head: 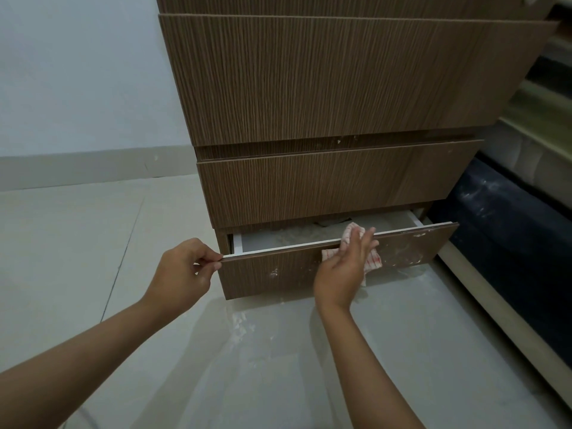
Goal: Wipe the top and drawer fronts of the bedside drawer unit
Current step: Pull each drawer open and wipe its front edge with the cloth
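One cloth [373, 262] between right hand [343, 269] and bottom drawer front [272, 275].

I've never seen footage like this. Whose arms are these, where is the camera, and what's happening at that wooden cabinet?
There is no machine here. These are a person's two bare arms, filmed by one wide-angle camera worn on their head. It looks forward and down, which is why the arms reach in from the bottom edge.

In front stands a wooden drawer unit on a pale tiled floor. Its bottom drawer is pulled out a little, and the inside looks dusty.

The left hand pinches the top left corner of that drawer's front. The right hand lies flat with its fingers straight and presses a cloth, white with red stripes, against the drawer front. Pale smears show on the front just right of the cloth.
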Demonstrator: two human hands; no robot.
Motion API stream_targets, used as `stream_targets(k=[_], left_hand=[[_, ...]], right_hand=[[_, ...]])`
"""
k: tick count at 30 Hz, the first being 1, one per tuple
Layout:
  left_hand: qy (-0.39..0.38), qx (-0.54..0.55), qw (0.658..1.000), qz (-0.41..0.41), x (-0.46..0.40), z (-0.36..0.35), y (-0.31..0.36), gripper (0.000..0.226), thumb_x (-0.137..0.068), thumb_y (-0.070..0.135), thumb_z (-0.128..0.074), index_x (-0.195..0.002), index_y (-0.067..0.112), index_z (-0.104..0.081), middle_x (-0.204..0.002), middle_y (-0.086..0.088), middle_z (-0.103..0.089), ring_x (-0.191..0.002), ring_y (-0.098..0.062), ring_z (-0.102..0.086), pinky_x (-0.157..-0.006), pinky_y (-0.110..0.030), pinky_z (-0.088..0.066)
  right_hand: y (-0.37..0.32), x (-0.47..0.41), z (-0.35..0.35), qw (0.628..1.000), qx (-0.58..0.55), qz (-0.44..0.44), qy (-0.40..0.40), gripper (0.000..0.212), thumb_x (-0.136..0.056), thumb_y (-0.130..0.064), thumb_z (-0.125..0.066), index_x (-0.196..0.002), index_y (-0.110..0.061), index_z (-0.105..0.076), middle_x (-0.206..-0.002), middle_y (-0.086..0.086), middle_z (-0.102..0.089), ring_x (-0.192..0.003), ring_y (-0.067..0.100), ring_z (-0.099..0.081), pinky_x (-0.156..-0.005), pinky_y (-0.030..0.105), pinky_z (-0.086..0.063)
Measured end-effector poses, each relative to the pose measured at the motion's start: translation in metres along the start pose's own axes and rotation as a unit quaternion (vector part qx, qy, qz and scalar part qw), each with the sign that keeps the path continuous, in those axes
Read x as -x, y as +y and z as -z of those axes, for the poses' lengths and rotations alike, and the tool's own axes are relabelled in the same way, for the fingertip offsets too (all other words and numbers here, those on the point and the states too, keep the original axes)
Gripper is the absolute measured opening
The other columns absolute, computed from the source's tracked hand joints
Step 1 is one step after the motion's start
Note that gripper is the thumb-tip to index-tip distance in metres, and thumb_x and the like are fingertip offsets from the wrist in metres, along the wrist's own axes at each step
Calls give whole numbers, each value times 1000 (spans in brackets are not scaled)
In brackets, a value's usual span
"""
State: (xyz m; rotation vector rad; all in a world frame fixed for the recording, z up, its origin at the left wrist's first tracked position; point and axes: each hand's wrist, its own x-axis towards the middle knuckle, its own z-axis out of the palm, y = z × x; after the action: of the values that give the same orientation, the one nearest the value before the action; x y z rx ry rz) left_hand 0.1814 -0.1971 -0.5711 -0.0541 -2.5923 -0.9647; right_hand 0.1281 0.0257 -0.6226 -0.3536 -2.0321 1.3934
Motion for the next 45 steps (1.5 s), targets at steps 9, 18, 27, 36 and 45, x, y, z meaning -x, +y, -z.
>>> stream_targets(k=[9,18,27,36,45], left_hand=[[-3,-8,1000,5,0,0,2,12,-74,0,-71,-78,12,-69,-74,1,-63,-71,-8,-60,-60,-7,-41],[3,3,1000,-10,0,1,3,24,-72,-3,-72,-73,19,-64,-73,0,-64,-69,-10,-61,-63,-3,-44],[1,0,1000,-14,1,1,4,23,-72,-2,-73,-72,18,-63,-73,-2,-66,-68,-11,-61,-59,-4,-44],[6,6,1000,-21,0,1,3,29,-70,-4,-73,-70,23,-62,-72,0,-66,-67,-10,-62,-63,1,-41],[15,15,999,-24,0,-1,1,32,-70,-5,-73,-69,24,-61,-72,2,-66,-81,3,-58,-63,2,-40]], right_hand=[[14,-29,9,999,14,-17,36,44,-98,0,-33,-142,-6,-35,-158,9,-10,-145,24,-2,-114,27,-9],[26,-61,25,997,24,-43,53,44,-98,0,-31,-142,-5,-35,-158,8,-6,-146,22,3,-112,22,-4],[38,-95,46,994,49,-67,68,44,-98,-1,-31,-142,-8,-35,-159,8,-7,-146,23,1,-116,35,-6],[53,-121,65,994,42,-72,74,42,-101,-9,-29,-142,-8,-36,-159,6,-7,-146,22,-1,-116,33,-10],[59,-142,78,991,52,-92,85,41,-101,-9,-30,-142,-10,-36,-159,6,-9,-146,22,-5,-117,34,-13]])
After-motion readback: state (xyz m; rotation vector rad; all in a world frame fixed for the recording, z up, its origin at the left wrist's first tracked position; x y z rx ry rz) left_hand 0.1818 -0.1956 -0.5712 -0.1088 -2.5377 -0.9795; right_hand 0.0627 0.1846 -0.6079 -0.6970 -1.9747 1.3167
